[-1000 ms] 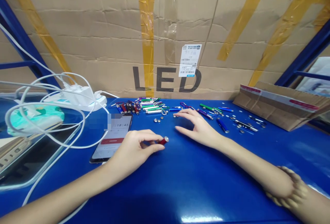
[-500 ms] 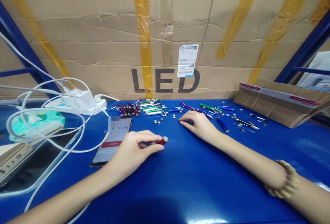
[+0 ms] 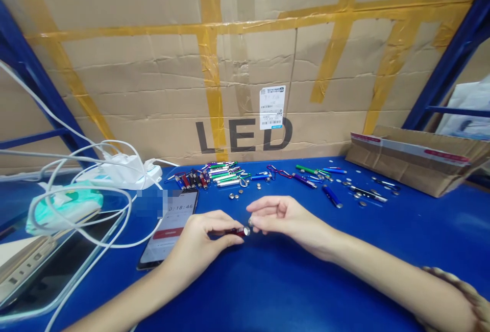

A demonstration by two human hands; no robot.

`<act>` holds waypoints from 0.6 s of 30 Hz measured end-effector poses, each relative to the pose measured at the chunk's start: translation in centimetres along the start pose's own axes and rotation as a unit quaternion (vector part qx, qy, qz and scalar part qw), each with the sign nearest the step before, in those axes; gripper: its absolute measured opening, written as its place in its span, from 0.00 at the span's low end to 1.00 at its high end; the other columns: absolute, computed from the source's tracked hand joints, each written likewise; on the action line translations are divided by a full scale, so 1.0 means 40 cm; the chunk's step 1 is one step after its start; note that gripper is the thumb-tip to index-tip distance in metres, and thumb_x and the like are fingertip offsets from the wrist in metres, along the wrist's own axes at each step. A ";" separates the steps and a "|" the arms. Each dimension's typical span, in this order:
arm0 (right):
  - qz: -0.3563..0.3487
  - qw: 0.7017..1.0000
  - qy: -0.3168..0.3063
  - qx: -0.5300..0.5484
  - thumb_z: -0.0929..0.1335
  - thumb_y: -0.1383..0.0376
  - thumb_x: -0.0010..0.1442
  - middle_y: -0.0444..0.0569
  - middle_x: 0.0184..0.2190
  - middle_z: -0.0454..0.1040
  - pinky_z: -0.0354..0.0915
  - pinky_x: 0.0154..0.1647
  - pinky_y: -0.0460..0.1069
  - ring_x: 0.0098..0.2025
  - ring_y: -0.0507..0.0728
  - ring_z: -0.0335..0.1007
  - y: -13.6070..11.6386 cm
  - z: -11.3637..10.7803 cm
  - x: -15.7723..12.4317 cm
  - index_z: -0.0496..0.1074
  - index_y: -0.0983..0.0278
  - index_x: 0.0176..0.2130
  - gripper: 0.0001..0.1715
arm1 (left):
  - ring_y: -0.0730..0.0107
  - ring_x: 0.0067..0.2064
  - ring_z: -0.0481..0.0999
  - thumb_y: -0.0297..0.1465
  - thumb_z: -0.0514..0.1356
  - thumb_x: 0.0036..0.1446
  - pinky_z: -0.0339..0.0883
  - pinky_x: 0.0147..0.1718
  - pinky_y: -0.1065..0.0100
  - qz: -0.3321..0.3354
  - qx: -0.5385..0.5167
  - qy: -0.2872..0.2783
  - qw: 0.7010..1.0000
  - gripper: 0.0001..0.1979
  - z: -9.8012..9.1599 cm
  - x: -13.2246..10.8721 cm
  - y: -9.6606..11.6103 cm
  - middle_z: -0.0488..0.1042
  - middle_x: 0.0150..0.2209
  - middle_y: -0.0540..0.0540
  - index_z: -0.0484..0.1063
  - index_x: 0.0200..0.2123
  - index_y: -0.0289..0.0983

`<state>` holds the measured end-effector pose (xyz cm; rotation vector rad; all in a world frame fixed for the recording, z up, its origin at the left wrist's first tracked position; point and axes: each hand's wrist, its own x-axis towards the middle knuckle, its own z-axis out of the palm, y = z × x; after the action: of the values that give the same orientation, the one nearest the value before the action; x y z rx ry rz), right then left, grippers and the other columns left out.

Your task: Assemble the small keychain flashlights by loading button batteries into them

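Observation:
My left hand pinches a small red metal flashlight between thumb and fingers, with its round silver end pointing right. Close to that end, my right hand grips a tiny silver disc that looks like a button cell in its fingertips. Whether the disc touches the flashlight I cannot tell. Behind the hands lie a few loose button cells. A bunch of small flashlights in silver, green, red and other colours lies farther back, and a blue flashlight tube is off to the right.
A phone showing a timer lies beside my left hand. White cables loop from a power strip at the left, over a tablet-like device. A cardboard tray stands back right, before a large taped carton.
My right hand has come from the back of the table toward the left hand, and a silver disc now shows in its fingertips. The camera view has tilted up slightly.

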<state>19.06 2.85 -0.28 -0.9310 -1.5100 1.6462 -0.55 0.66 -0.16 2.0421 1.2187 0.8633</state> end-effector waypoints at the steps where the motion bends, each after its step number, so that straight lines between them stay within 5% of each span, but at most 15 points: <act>1: 0.012 1.000 -0.015 0.024 0.74 0.61 0.44 0.46 0.27 0.76 0.67 0.35 0.45 0.31 0.50 0.73 0.000 0.008 -0.005 0.74 0.66 0.39 0.20 | 0.68 0.34 0.76 0.29 0.64 0.47 0.69 0.36 0.72 -0.004 -0.005 -0.003 1.000 0.05 0.000 0.000 0.001 0.78 0.31 0.49 0.80 0.30 0.39; 5: 0.013 0.999 -0.007 0.029 0.74 0.62 0.44 0.47 0.27 0.77 0.68 0.35 0.45 0.32 0.51 0.74 0.003 0.016 -0.009 0.73 0.66 0.38 0.19 | 0.69 0.34 0.76 0.28 0.63 0.47 0.70 0.35 0.73 -0.035 -0.030 -0.010 0.999 0.06 0.000 0.001 0.004 0.78 0.32 0.48 0.80 0.30 0.38; 9: -0.125 0.984 0.074 -0.104 0.74 0.62 0.44 0.48 0.29 0.77 0.70 0.35 0.49 0.30 0.53 0.74 0.005 0.014 -0.009 0.74 0.65 0.34 0.15 | 0.69 0.33 0.76 0.29 0.63 0.46 0.70 0.33 0.73 -0.047 -0.052 -0.004 0.998 0.05 0.002 0.001 0.001 0.78 0.31 0.48 0.79 0.29 0.38; 13: -0.311 0.904 0.078 -0.282 0.69 0.65 0.52 0.47 0.30 0.78 0.71 0.33 0.48 0.29 0.53 0.74 0.005 0.011 -0.022 0.76 0.62 0.34 0.07 | 0.68 0.34 0.75 0.29 0.63 0.47 0.69 0.35 0.73 -0.021 -0.056 -0.013 0.998 0.05 0.002 0.000 -0.002 0.78 0.31 0.48 0.80 0.29 0.39; 18: -0.460 0.774 -0.020 -0.434 0.62 0.71 0.60 0.49 0.33 0.78 0.70 0.36 0.47 0.35 0.53 0.74 0.000 0.000 -0.034 0.74 0.63 0.43 0.14 | 0.69 0.34 0.74 0.27 0.62 0.49 0.67 0.36 0.73 -0.008 -0.052 -0.029 0.998 0.06 0.000 0.000 0.001 0.78 0.31 0.49 0.80 0.31 0.40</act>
<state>19.74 1.66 -0.20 -0.3803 -2.2812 0.2135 -0.55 0.65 -0.13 1.9590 1.1334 0.8379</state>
